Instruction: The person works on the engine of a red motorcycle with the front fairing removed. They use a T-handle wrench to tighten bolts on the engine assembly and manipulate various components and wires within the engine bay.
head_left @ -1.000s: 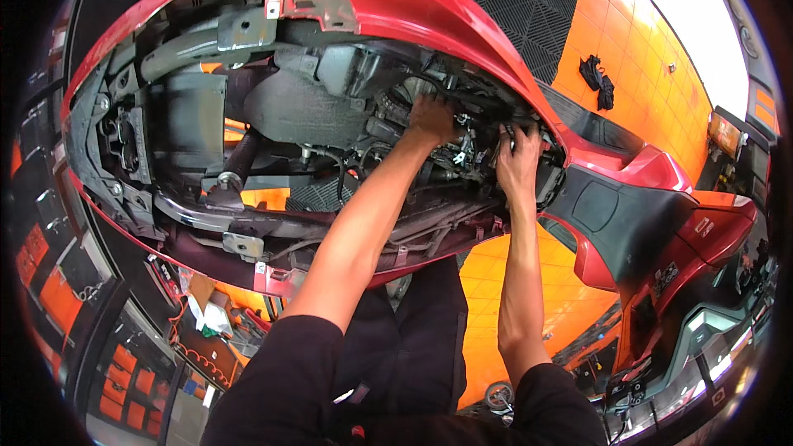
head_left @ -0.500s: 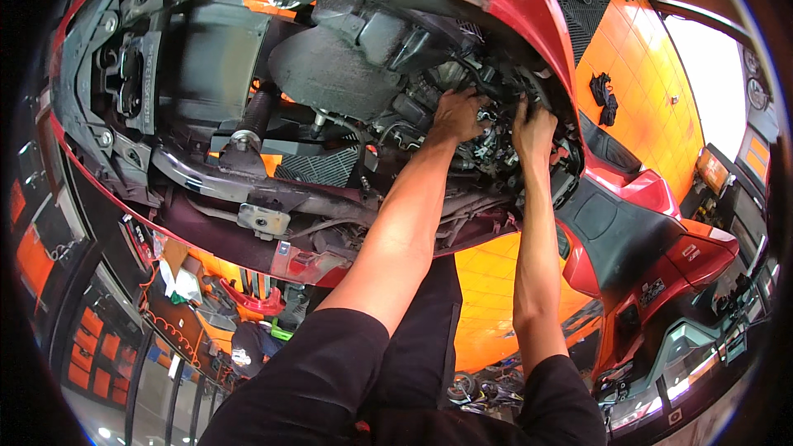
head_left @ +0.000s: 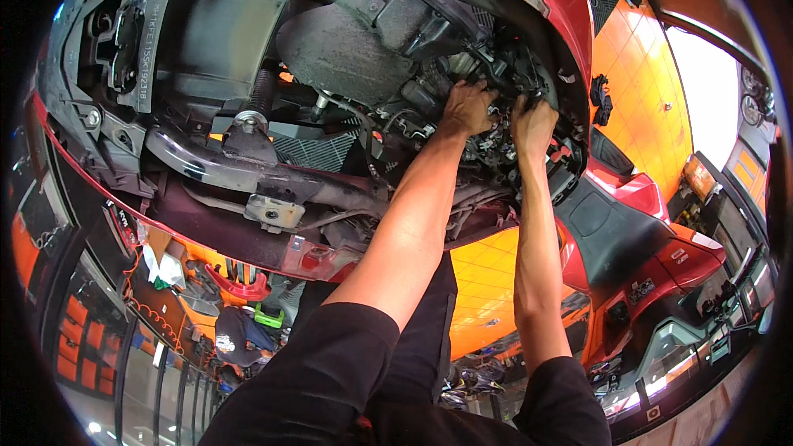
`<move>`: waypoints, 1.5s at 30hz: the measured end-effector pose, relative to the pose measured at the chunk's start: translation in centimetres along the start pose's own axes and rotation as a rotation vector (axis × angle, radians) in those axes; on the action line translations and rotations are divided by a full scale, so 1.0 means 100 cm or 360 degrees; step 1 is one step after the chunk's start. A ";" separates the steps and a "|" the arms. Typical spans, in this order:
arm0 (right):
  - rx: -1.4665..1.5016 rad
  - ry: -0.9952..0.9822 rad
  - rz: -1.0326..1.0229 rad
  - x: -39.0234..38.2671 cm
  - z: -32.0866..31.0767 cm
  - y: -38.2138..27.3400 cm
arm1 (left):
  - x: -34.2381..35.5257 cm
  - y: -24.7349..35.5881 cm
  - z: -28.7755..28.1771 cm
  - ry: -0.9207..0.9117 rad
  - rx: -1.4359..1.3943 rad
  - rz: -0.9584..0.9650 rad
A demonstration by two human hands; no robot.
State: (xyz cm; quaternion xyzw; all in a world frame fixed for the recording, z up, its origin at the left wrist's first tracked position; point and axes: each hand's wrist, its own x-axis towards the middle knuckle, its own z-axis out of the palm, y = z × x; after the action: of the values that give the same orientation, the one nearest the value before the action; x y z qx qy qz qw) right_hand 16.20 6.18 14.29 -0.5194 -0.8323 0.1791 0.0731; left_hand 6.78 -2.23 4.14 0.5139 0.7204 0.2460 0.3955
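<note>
Both hands reach into the opened body of a red motor scooter [head_left: 574,21], among dark cables and connectors. My left hand [head_left: 469,109] is closed, its fingers bent down at the wiring bundle [head_left: 487,147]; whatever they grip is hidden. Close beside it on the right, my right hand [head_left: 534,125] is closed too, fingers curled and pressed together by the cables near the body's right end. What lies within that hand cannot be made out. Left of my hands are a dark rounded cover [head_left: 343,54] and a shock absorber [head_left: 258,107] on the black frame tube [head_left: 198,158].
A black seat [head_left: 611,227] with red side panels is to the right. Orange floor tiles [head_left: 652,74] show beyond, with a dark cloth [head_left: 600,99] lying on them. At lower left stand a person in a dark top [head_left: 239,334] and a red panel [head_left: 239,281].
The view has shifted a little, so the scooter's left part sits further left. Both hands stay at the wiring; my left hand's fingers are drawn in slightly more.
</note>
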 end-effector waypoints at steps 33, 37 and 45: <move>-0.0106 -0.0247 0.0048 0.017 0.008 0.014 | -0.003 -0.002 -0.002 -0.0028 0.0129 0.0022; -0.0285 -0.0287 -0.0138 0.026 0.012 0.027 | -0.002 0.002 -0.003 -0.0102 0.0083 0.0013; -0.0325 -0.0470 -0.0093 0.037 0.018 0.040 | -0.004 -0.003 0.003 -0.0006 0.0127 0.0064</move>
State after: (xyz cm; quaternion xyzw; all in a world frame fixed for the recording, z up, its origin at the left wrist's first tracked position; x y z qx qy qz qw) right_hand 17.29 10.68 10.86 -0.4677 -0.8626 0.1658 -0.0979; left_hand 6.94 -2.75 3.82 0.5442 0.7184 0.2241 0.3709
